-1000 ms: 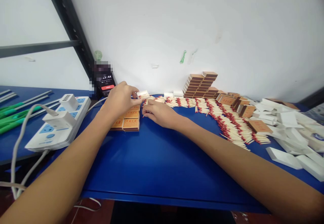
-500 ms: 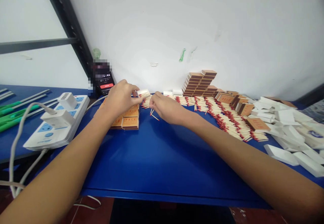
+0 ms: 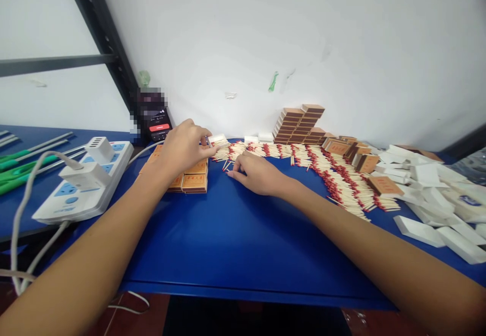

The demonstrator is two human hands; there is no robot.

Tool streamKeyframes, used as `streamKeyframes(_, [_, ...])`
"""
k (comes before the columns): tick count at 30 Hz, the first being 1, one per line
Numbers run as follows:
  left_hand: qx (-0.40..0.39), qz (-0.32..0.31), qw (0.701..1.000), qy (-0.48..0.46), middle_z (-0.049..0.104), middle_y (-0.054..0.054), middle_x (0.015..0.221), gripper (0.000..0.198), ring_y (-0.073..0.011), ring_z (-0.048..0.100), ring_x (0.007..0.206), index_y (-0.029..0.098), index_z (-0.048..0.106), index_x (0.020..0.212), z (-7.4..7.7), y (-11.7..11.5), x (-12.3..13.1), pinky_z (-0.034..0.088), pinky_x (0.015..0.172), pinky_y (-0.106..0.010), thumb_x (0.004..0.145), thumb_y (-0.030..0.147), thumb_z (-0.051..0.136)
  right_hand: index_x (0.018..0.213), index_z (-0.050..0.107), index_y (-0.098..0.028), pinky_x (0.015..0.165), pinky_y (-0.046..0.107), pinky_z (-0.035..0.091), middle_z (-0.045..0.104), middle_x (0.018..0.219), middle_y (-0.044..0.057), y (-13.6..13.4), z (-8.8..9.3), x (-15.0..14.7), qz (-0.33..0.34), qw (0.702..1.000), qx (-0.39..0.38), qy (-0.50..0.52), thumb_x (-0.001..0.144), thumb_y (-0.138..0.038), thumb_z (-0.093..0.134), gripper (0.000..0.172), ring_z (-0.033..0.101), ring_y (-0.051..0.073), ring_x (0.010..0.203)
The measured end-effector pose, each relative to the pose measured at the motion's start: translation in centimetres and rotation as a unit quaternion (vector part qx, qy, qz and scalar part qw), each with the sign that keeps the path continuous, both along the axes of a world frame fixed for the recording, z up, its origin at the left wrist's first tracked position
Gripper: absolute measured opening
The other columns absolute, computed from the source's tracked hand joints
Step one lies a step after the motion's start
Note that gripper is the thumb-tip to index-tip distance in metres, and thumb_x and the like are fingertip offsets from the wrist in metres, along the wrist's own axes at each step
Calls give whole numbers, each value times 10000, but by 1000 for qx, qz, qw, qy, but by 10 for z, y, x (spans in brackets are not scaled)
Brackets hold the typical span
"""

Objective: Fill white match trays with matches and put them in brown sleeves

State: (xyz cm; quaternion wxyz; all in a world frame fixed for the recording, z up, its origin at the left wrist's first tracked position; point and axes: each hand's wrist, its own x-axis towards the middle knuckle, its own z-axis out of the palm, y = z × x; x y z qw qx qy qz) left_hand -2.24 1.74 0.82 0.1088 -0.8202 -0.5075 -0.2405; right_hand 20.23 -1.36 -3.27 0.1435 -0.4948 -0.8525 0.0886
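Note:
Above the orange matchboxes (image 3: 195, 181), my left hand (image 3: 187, 146) pinches a small white matchbox tray (image 3: 217, 139) with matchsticks in it. My right hand (image 3: 252, 172) is low over the blue table, just right of the tray, its fingers curled and its thumb and fingertips at a few loose matches (image 3: 227, 165). Whether a match is between those fingers is too small to tell. A long band of red-tipped matches (image 3: 321, 161) runs from behind my right hand towards the right.
Brown matchboxes (image 3: 298, 125) are stacked against the wall. White trays (image 3: 419, 231) and loose orange boxes (image 3: 385, 185) lie at the right. A phone (image 3: 155, 118), a power strip (image 3: 87, 194) with cables and green-handled tools (image 3: 23, 174) are at the left.
My right hand has drawn slightly right and down, away from the white tray, onto the loose matches. My left hand still holds the tray in nearly the same place.

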Motion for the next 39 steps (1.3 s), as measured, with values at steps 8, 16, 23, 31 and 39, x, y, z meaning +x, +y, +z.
streamKeyframes(8, [3, -12, 1000, -5, 772, -88, 891, 241, -275, 665, 946, 211, 827, 997, 0, -1, 1, 479, 781, -362, 864, 401, 762, 816, 655, -185, 627, 275, 343, 624, 724, -5, 12, 16, 20, 65, 991, -103, 54, 990, -326, 678, 225, 520, 141, 653])
streamKeyframes(16, [2, -13, 1000, -6, 767, -105, 870, 221, -295, 675, 952, 173, 829, 985, 2, -3, 1, 474, 773, -374, 874, 341, 737, 1007, 718, -175, 824, 279, 379, 596, 1031, 60, 38, -2, 6, 147, 987, 33, 56, 1000, -231, 682, 67, 563, 193, 944])
streamKeyframes(23, [4, -13, 1000, 12, 772, -115, 899, 263, -290, 679, 945, 168, 830, 1011, 0, -2, 1, 464, 746, -363, 886, 376, 730, 1053, 708, -172, 825, 287, 388, 590, 1051, 56, 38, -2, 8, 130, 990, 21, 52, 1007, -204, 660, 73, 545, 173, 869])
streamKeyframes(31, [-6, -25, 1000, 18, 757, -94, 854, 249, -279, 669, 926, 193, 831, 959, 0, -2, 2, 451, 718, -351, 872, 416, 762, 1017, 649, -153, 842, 320, 443, 622, 1096, 108, 23, 0, 7, 114, 993, 14, -22, 1053, -185, 562, 100, 592, 211, 944])
streamKeyframes(39, [-37, -58, 997, 40, 689, -98, 908, 332, -237, 628, 789, 204, 845, 1038, -4, -3, 7, 440, 711, -338, 819, 454, 849, 1068, 575, -185, 821, 340, 450, 578, 1136, 100, 10, 8, 28, 47, 994, 87, 51, 1095, -242, 463, 129, 584, 213, 918])
